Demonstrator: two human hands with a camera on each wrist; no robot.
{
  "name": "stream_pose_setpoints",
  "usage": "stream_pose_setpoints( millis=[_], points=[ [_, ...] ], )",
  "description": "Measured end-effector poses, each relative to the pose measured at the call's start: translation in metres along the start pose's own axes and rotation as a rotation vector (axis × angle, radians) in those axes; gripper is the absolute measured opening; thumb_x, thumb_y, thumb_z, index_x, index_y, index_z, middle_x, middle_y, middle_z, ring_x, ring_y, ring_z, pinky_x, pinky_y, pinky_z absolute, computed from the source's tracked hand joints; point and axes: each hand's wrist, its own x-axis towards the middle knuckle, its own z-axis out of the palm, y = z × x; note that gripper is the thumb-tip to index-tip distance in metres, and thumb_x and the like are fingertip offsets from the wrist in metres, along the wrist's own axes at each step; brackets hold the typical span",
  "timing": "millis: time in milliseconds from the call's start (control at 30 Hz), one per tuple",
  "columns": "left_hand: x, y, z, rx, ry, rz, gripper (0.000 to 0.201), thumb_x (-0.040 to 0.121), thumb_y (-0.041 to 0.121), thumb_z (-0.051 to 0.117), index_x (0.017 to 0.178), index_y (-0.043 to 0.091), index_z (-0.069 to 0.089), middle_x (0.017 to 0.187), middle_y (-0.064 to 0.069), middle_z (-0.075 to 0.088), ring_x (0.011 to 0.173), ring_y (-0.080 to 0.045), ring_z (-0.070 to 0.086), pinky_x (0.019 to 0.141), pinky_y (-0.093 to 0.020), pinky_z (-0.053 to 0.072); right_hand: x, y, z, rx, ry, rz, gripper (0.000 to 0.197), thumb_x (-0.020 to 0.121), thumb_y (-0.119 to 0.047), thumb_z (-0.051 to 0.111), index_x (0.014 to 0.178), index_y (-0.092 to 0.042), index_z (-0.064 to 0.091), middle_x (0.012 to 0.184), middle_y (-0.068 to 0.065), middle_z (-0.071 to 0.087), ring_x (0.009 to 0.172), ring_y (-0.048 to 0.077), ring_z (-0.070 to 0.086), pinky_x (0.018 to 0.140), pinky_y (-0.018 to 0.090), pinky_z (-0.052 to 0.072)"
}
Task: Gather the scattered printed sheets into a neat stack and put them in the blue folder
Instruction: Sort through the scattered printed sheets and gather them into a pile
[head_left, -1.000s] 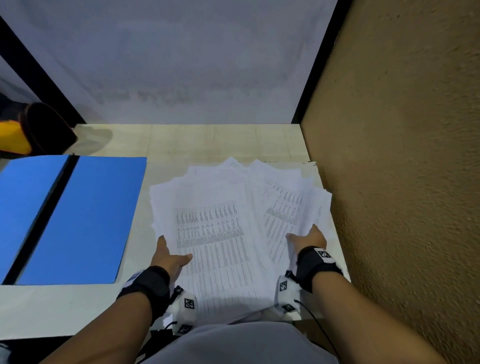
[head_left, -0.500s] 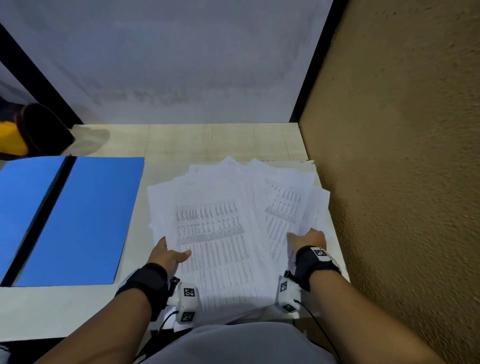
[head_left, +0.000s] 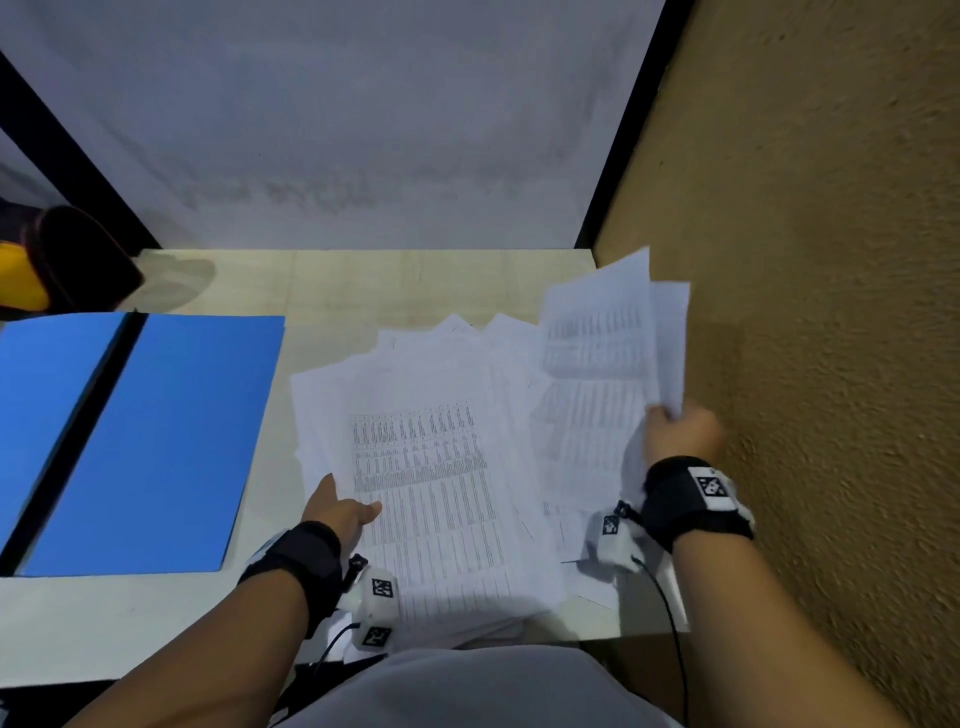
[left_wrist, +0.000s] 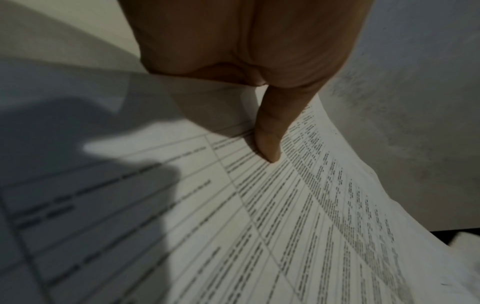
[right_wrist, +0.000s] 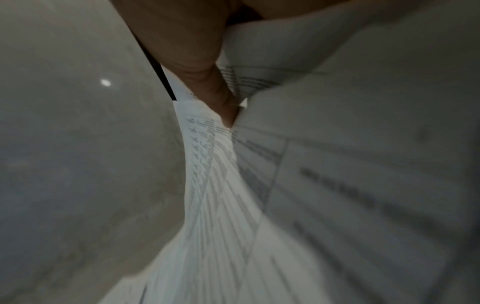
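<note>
Beside the wall (head_left: 831, 260), right hand (head_left: 680, 436) pinches raised sheets (head_left: 597, 338).

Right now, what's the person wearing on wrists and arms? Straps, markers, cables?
No sleeves on either forearm. Behind the left hand sits a wide black left strap with a white left module bearing two black-and-white square tags. The right hand has a matching right strap, topped by a white tag patch, and a white right module. A thin black cable trails from each.

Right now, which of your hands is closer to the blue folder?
Left. The left hand holds the paper pile by its edge, right beside the blue folder. The right hand is across the pile, by the brown wall, holding up some sheets.
</note>
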Motion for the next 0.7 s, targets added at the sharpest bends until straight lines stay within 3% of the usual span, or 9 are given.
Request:
stream_pose_setpoints(
  millis=[67,167,233,367,433,500,567,633,700],
  points=[
    [0.0,-0.001,0.0,-0.016,-0.011,0.003,0.082,0.086,-0.008,0.06,0.15,0.003,0.009,0.155,-0.013,0.023,0.142,-0.028,0.026,0.113,-0.033,0.022,0.0,-0.021,-0.022,0.069,0.135,-0.125,0.028,0.092,-0.016,0.054,0.105,0.007,0.063,0.095,0.026,0.066,0.087,0.035,0.064,0.073,0.034,0.046],
    [-0.002,-0.001,0.001,-0.018,-0.013,0.001,0.082,0.087,-0.008,0.059,0.15,0.004,0.009,0.156,-0.013,0.022,0.142,-0.027,0.024,0.114,-0.033,0.02,-0.004,-0.054,-0.052,0.311,0.219,-0.265,0.021,0.091,-0.019,0.057,0.102,-0.004,0.066,0.082,0.006,0.063,0.076,0.015,0.061,0.065,0.018,0.047],
    [0.0,-0.003,0.0,-0.018,-0.023,-0.003,0.083,0.088,-0.006,0.059,0.151,0.005,0.006,0.157,-0.012,0.019,0.143,-0.027,0.022,0.114,-0.034,0.019,-0.011,-0.073,-0.064,0.486,0.183,-0.321,0.015,0.088,-0.021,0.061,0.101,-0.014,0.067,0.081,-0.006,0.063,0.069,-0.001,0.061,0.059,0.005,0.046],
    [0.006,-0.003,-0.002,0.08,-0.022,-0.03,0.075,0.092,0.002,0.056,0.15,0.003,0.008,0.156,-0.016,0.019,0.142,-0.031,0.025,0.114,-0.037,0.023,-0.027,-0.085,-0.052,0.575,0.036,-0.307,0.006,0.087,-0.014,0.064,0.093,-0.016,0.065,0.073,-0.014,0.061,0.052,-0.017,0.055,0.052,0.007,0.043],
    [0.008,-0.003,-0.002,0.147,-0.01,-0.048,0.066,0.096,0.01,0.05,0.149,0.002,0.011,0.155,-0.017,0.02,0.141,-0.032,0.027,0.113,-0.039,0.026,-0.038,-0.081,-0.029,0.54,-0.102,-0.221,0.009,0.089,-0.006,0.061,0.095,-0.012,0.062,0.07,-0.01,0.058,0.046,-0.014,0.054,0.044,0.004,0.04],
    [0.007,-0.003,-0.002,0.22,0.015,-0.044,0.054,0.1,0.017,0.041,0.146,0.0,0.019,0.151,-0.018,0.028,0.137,-0.033,0.033,0.109,-0.038,0.029,-0.048,-0.069,-0.001,0.43,-0.268,-0.135,0.012,0.091,-0.006,0.057,0.101,-0.005,0.064,0.073,-0.004,0.059,0.054,-0.003,0.057,0.044,0.01,0.042],
    [0.005,-0.001,-0.004,0.244,0.019,-0.027,0.052,0.102,0.03,0.034,0.144,0.001,0.025,0.148,-0.021,0.033,0.135,-0.036,0.035,0.109,-0.041,0.03,-0.053,-0.053,0.028,0.182,-0.382,-0.114,0.019,0.092,-0.011,0.054,0.105,-0.003,0.064,0.075,0.0,0.06,0.062,0.01,0.054,0.049,0.017,0.039],
    [0.003,0.003,-0.004,0.24,0.021,-0.01,0.061,0.1,0.047,0.026,0.142,0.003,0.032,0.146,-0.02,0.037,0.134,-0.035,0.037,0.109,-0.041,0.031,-0.055,-0.036,0.053,-0.029,-0.484,-0.134,0.02,0.092,-0.014,0.054,0.104,-0.002,0.065,0.083,0.008,0.065,0.068,0.02,0.057,0.06,0.023,0.045],
    [0.002,0.005,-0.003,0.196,0.007,-0.06,0.075,0.095,0.06,0.021,0.148,0.007,0.025,0.153,-0.014,0.028,0.139,-0.031,0.031,0.112,-0.042,0.026,-0.059,-0.025,0.072,-0.182,-0.623,-0.153,0.02,0.09,-0.014,0.059,0.104,0.0,0.064,0.099,0.016,0.068,0.079,0.024,0.06,0.074,0.03,0.051]
  ],
)
